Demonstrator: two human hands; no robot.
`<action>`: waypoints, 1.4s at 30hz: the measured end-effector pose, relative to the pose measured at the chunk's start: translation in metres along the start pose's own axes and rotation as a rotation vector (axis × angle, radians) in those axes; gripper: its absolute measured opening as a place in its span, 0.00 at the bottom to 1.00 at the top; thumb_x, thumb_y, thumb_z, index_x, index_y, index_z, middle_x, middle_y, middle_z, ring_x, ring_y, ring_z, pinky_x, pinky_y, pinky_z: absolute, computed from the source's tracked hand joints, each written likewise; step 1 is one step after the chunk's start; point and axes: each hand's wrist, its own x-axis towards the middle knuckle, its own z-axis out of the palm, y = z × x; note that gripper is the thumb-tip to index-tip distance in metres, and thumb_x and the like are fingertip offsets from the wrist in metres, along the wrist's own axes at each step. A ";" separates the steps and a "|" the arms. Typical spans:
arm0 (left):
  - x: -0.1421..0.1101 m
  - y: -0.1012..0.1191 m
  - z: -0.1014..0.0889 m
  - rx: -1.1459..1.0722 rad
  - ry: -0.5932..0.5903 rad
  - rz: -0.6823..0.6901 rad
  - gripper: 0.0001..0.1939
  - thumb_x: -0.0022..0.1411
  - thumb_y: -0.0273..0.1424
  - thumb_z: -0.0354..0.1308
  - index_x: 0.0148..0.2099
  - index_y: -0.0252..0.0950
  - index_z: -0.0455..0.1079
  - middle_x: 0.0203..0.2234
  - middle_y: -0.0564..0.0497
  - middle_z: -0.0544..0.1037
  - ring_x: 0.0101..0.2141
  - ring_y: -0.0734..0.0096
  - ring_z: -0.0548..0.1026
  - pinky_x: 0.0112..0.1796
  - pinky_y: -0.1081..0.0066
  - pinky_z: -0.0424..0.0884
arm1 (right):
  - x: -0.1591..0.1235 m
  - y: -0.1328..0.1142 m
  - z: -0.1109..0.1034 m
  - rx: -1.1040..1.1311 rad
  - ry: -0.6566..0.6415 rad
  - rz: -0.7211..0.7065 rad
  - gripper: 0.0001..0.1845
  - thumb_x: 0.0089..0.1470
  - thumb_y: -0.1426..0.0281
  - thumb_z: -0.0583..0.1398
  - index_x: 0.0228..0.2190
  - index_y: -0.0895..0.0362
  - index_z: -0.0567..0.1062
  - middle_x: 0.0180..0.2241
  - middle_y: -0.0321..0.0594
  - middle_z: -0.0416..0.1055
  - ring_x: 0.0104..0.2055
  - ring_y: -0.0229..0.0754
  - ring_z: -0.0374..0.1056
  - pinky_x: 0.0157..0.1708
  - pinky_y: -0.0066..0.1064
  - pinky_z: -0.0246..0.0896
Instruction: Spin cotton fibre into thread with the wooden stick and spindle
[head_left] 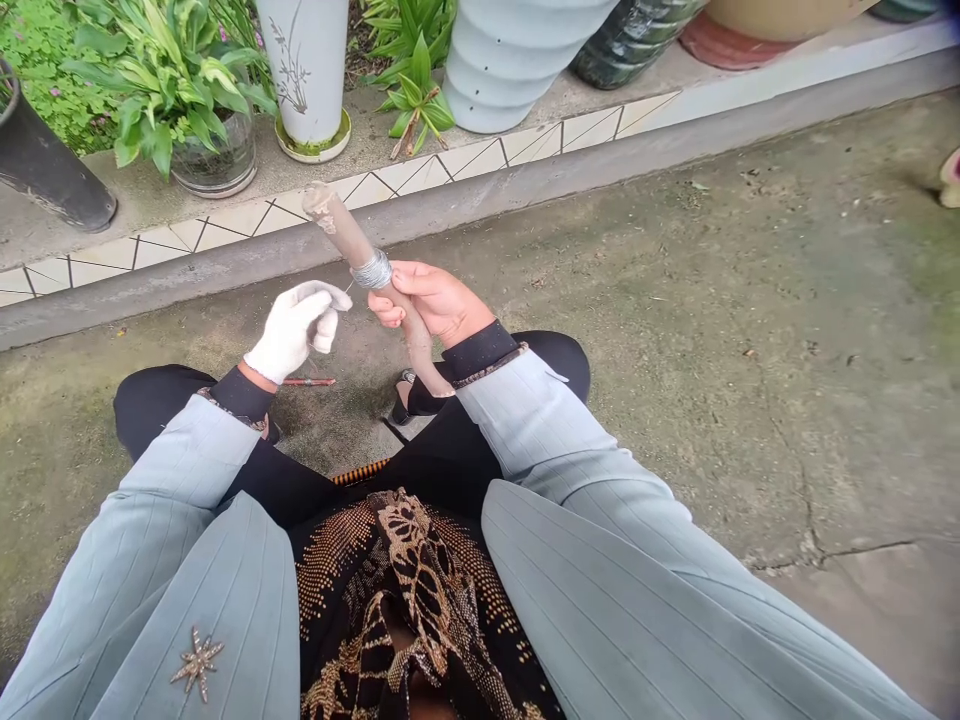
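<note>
My left hand (294,330) wears a white glove, and its fingertips pinch a thin wire (349,287) running out from a coil of silver wire (373,270). That coil is wound around a long brownish tube (347,240), which has a dusty, worn upper end. My right hand (429,302) is bare and grips the tube just below the coil, with the tube's lower end (431,367) curving down past my wrist. A small red-handled tool (309,381) lies on the concrete below my left wrist.
I am seated over a stained, cracked concrete floor (637,300). An orange-and-black striped object (360,473) lies between my knees. Ahead, a tiled concrete ledge (360,190) holds potted plants and large vases (307,70).
</note>
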 end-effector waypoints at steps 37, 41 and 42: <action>0.004 -0.013 0.017 -0.019 0.120 -0.271 0.20 0.50 0.31 0.70 0.26 0.40 0.58 0.14 0.61 0.60 0.15 0.85 0.53 0.18 0.77 0.47 | 0.001 -0.001 0.024 -0.160 -0.084 0.030 0.28 0.61 0.56 0.73 0.51 0.66 0.78 0.26 0.31 0.69 0.25 0.30 0.60 0.23 0.22 0.57; 0.003 -0.013 0.017 0.011 0.161 -0.177 0.12 0.55 0.33 0.68 0.32 0.39 0.66 0.14 0.63 0.60 0.14 0.83 0.52 0.17 0.75 0.47 | -0.001 -0.003 0.016 -0.136 0.056 0.011 0.32 0.58 0.54 0.75 0.52 0.66 0.77 0.27 0.32 0.72 0.25 0.30 0.63 0.24 0.22 0.58; 0.002 -0.012 0.017 0.020 0.158 -0.162 0.09 0.55 0.33 0.67 0.34 0.39 0.68 0.15 0.63 0.60 0.14 0.82 0.52 0.17 0.74 0.47 | -0.002 -0.003 0.014 -0.127 0.089 0.012 0.33 0.57 0.53 0.75 0.51 0.65 0.77 0.28 0.33 0.72 0.26 0.30 0.64 0.24 0.22 0.58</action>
